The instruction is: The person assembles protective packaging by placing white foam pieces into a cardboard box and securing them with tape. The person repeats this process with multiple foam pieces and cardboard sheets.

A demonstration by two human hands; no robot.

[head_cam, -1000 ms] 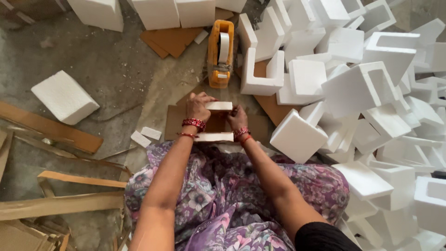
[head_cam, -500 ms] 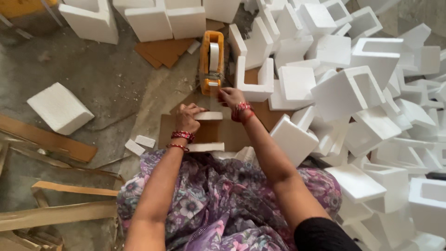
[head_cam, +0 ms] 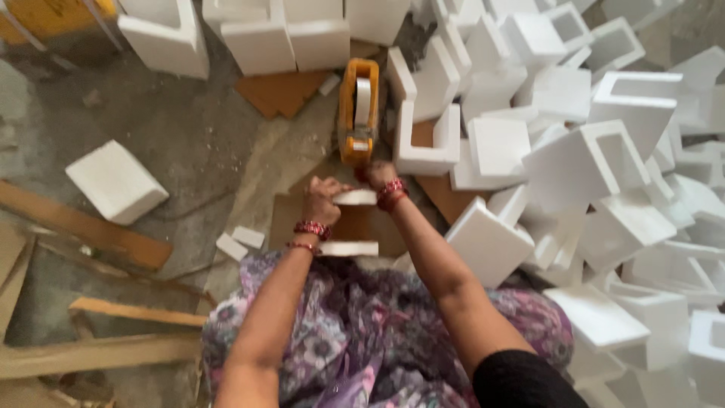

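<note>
Left hand (head_cam: 323, 202) grips the near end of a foam strip (head_cam: 355, 197), fingers curled over it. Right hand (head_cam: 375, 174) lies at the strip's far side, reaching the base of the tape gun (head_cam: 358, 112); its grasp cannot be told. Strip sits on cardboard (head_cam: 355, 224), above the lap. A second strip (head_cam: 347, 248) lies nearer the lap than the first. Tape gun stands just beyond the strip. A foam bracket (head_cam: 427, 143) stands right of the gun; a foam block (head_cam: 115, 181) lies well left.

Foam pile (head_cam: 574, 159) right; left floor (head_cam: 174, 128) open
</note>
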